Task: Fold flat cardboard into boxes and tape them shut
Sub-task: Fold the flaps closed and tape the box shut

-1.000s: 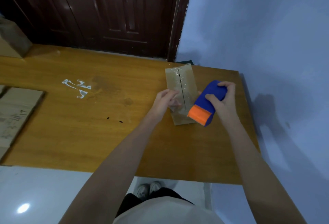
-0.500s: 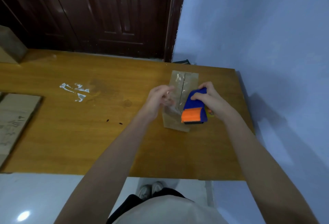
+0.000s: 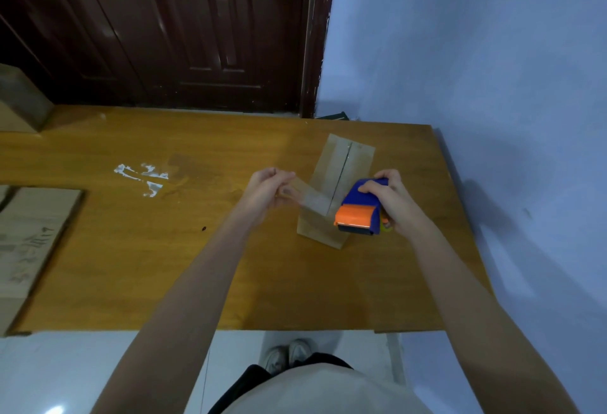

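A small brown cardboard box (image 3: 341,170) stands on the wooden table (image 3: 164,265) near its right end, its top seam running away from me. My right hand (image 3: 391,200) grips a blue and orange tape dispenser (image 3: 359,208) held over the box's near right part. A strip of clear tape (image 3: 310,198) stretches from the dispenser leftward to my left hand (image 3: 269,190), which pinches its free end just left of the box.
Flat cardboard sheets (image 3: 29,242) lie at the table's left edge. Another box (image 3: 19,101) stands at the far left corner. White tape scraps (image 3: 144,177) stick to the tabletop. A blue wall (image 3: 492,85) runs along the right, a dark door (image 3: 197,29) behind.
The dispenser came down from a tilted hold onto the box's near end. My left hand then pulled the tape end out to the left, away from the box.
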Tool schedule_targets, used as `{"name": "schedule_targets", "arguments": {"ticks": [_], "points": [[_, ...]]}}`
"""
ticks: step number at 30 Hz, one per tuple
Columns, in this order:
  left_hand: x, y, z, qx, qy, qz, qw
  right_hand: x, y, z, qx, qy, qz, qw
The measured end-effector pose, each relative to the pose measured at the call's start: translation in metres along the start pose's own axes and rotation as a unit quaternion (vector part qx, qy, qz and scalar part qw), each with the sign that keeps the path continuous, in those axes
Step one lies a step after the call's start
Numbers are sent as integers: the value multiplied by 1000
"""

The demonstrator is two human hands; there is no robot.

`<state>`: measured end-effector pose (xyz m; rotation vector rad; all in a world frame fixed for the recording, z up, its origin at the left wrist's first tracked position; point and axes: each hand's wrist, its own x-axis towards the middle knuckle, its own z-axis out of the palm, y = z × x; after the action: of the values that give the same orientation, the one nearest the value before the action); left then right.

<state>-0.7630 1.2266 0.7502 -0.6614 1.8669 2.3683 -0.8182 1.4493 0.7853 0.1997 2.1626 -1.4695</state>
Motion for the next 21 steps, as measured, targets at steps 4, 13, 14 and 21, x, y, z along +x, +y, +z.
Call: {"name": "schedule_targets", "arguments": {"ticks": [4,13,14,21], "points": [[2,-12,-4,58,38,-26,997,0,2,-1,9,4,4,1000],[6,-32,-11,166,56,-12,984,-2,2,-1,22,9,1,1000],[5,-33,-12,180,55,-12,982,-2,2,-1,24,8,0,1000],[-5,-26,-13,234,51,62,969,-3,1,3,11,12,-5,1000]]}}
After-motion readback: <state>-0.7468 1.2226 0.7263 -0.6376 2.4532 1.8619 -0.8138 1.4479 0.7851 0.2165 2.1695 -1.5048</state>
